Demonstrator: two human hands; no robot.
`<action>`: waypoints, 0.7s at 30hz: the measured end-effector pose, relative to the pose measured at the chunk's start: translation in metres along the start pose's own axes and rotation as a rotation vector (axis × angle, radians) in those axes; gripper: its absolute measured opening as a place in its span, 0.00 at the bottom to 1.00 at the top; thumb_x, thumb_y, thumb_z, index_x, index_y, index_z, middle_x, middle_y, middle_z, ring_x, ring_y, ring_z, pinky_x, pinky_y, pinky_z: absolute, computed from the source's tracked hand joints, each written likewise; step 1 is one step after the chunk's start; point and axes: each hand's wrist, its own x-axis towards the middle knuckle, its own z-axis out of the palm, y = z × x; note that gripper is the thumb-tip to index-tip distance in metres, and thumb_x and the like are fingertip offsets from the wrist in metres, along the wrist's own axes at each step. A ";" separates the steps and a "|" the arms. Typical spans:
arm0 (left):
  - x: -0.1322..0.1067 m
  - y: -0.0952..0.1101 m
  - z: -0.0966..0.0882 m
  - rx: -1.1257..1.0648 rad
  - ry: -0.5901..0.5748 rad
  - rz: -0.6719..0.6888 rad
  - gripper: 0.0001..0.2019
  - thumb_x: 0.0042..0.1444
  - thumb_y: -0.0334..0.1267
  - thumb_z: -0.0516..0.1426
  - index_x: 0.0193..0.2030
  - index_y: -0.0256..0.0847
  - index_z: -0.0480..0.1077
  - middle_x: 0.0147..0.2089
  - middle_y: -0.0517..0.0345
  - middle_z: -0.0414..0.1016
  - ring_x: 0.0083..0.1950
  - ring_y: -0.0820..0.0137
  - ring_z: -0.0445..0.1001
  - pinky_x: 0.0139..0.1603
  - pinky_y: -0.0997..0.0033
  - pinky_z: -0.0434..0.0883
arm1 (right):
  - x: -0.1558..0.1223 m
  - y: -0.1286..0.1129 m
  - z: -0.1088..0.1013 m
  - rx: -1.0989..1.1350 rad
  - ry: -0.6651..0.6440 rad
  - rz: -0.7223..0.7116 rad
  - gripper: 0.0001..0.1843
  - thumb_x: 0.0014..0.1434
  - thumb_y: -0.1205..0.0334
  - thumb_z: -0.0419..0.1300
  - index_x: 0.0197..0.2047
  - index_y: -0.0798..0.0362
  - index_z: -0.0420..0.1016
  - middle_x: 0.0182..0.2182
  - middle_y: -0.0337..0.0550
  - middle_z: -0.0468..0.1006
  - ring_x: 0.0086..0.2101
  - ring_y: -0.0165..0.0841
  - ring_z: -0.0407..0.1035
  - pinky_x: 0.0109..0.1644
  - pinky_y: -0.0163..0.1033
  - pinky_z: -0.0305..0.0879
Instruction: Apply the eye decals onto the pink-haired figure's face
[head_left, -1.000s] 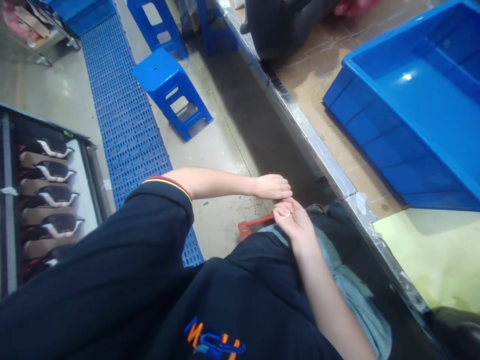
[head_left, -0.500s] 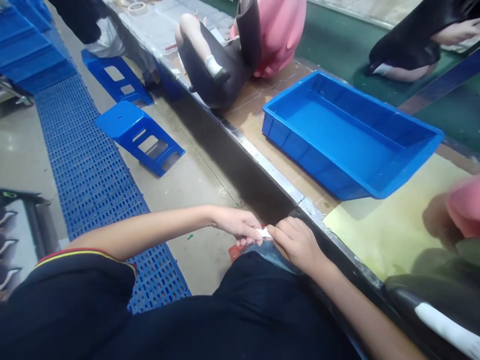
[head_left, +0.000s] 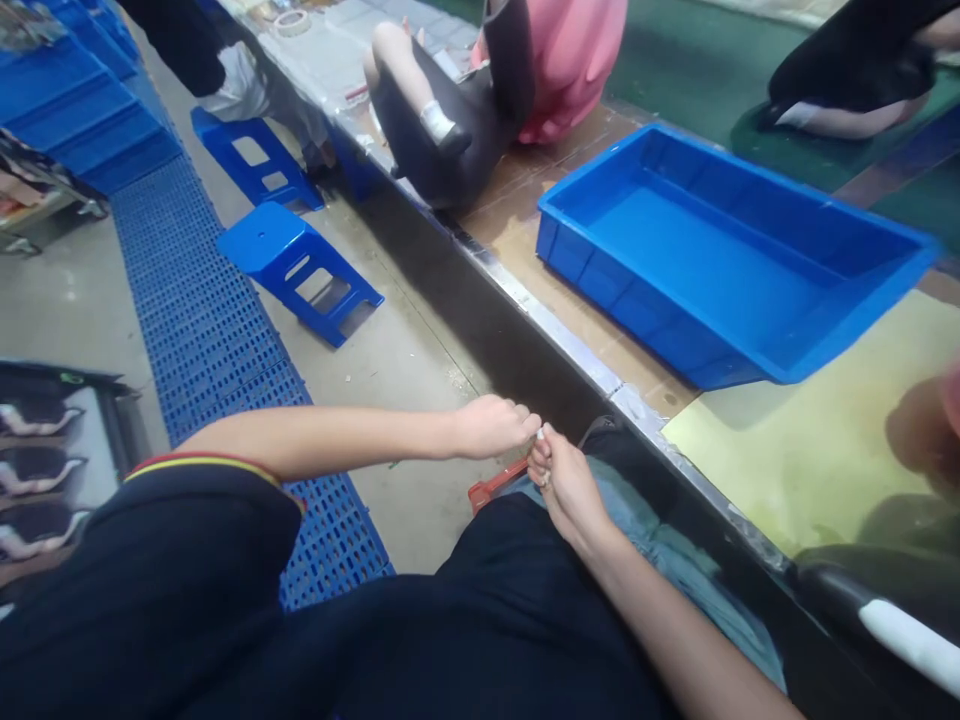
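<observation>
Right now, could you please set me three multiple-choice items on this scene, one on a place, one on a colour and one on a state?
1. Where do the person's two hands meet?
A. inside the tray on the bench
B. over the lap, beside the bench edge
C. on top of the stool

2. What colour is the large tray on the bench?
A. blue
B. red
C. white

3. What state is the tray in?
A. piled full of shoes
B. turned upside down
C. upright with nothing in it

Answers:
1 B: the left hand and right hand pinch a small white piece over the lap, below the bench edge.
2 A: the tray is blue all over.
3 C: its bare floor shows, rim upward.
</observation>
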 end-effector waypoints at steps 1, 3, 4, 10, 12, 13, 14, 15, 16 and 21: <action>0.008 -0.005 0.009 0.012 0.014 0.006 0.12 0.67 0.40 0.59 0.51 0.35 0.72 0.47 0.52 0.77 0.44 0.67 0.78 0.45 0.62 0.79 | 0.007 0.006 0.000 0.092 0.006 0.086 0.23 0.71 0.44 0.55 0.37 0.56 0.68 0.25 0.32 0.62 0.21 0.22 0.55 0.23 0.29 0.57; 0.024 -0.015 0.028 0.021 0.039 0.015 0.13 0.67 0.41 0.59 0.52 0.35 0.72 0.49 0.51 0.77 0.46 0.66 0.78 0.46 0.60 0.79 | 0.022 0.013 -0.003 0.244 0.012 0.233 0.20 0.70 0.46 0.56 0.39 0.57 0.69 0.26 0.33 0.64 0.21 0.22 0.55 0.23 0.28 0.57; 0.031 -0.019 0.037 0.021 0.051 0.019 0.13 0.67 0.42 0.59 0.52 0.35 0.72 0.49 0.51 0.76 0.46 0.66 0.78 0.47 0.60 0.79 | 0.029 0.014 -0.005 0.305 0.018 0.292 0.19 0.70 0.47 0.57 0.39 0.57 0.69 0.26 0.33 0.64 0.22 0.22 0.56 0.23 0.28 0.58; 0.057 -0.033 0.073 -0.024 0.137 0.023 0.14 0.67 0.43 0.59 0.54 0.36 0.71 0.50 0.51 0.76 0.46 0.66 0.78 0.47 0.60 0.79 | 0.059 0.011 -0.016 0.513 0.086 0.463 0.16 0.71 0.50 0.57 0.42 0.57 0.71 0.30 0.36 0.69 0.25 0.22 0.60 0.26 0.29 0.63; 0.062 -0.034 0.080 -0.060 0.162 0.011 0.15 0.67 0.43 0.59 0.54 0.36 0.71 0.51 0.51 0.76 0.48 0.65 0.78 0.48 0.59 0.79 | 0.064 0.009 -0.021 0.530 0.094 0.480 0.15 0.71 0.51 0.57 0.43 0.57 0.71 0.31 0.37 0.70 0.25 0.23 0.61 0.27 0.29 0.64; 0.064 -0.033 0.084 -0.082 0.170 0.001 0.15 0.67 0.43 0.59 0.55 0.36 0.71 0.51 0.50 0.76 0.48 0.64 0.77 0.48 0.58 0.79 | 0.066 0.009 -0.024 0.530 0.091 0.487 0.15 0.71 0.51 0.57 0.44 0.57 0.71 0.32 0.37 0.70 0.26 0.23 0.62 0.27 0.29 0.65; 0.066 -0.033 0.087 -0.106 0.175 -0.014 0.15 0.67 0.43 0.59 0.55 0.36 0.71 0.52 0.50 0.76 0.49 0.64 0.77 0.49 0.57 0.79 | 0.068 0.009 -0.027 0.525 0.084 0.492 0.15 0.71 0.51 0.57 0.44 0.57 0.71 0.32 0.37 0.70 0.26 0.23 0.62 0.28 0.29 0.65; 0.067 -0.033 0.091 -0.130 0.178 -0.032 0.15 0.67 0.43 0.59 0.55 0.36 0.71 0.52 0.50 0.75 0.50 0.63 0.77 0.50 0.56 0.78 | 0.071 0.010 -0.029 0.514 0.071 0.495 0.15 0.71 0.51 0.57 0.44 0.56 0.71 0.33 0.38 0.71 0.26 0.23 0.63 0.28 0.29 0.65; 0.068 -0.032 0.094 -0.154 0.178 -0.054 0.15 0.67 0.43 0.59 0.55 0.36 0.71 0.53 0.50 0.75 0.51 0.63 0.77 0.51 0.55 0.78 | 0.073 0.012 -0.030 0.497 0.052 0.494 0.15 0.71 0.51 0.57 0.44 0.56 0.71 0.33 0.38 0.71 0.27 0.23 0.63 0.29 0.30 0.66; 0.051 -0.015 0.086 -0.205 0.169 -0.116 0.15 0.67 0.43 0.59 0.54 0.36 0.71 0.53 0.50 0.76 0.50 0.64 0.77 0.51 0.56 0.78 | 0.058 0.016 -0.016 0.279 -0.111 0.403 0.17 0.70 0.49 0.58 0.46 0.57 0.71 0.34 0.39 0.72 0.28 0.25 0.65 0.30 0.31 0.68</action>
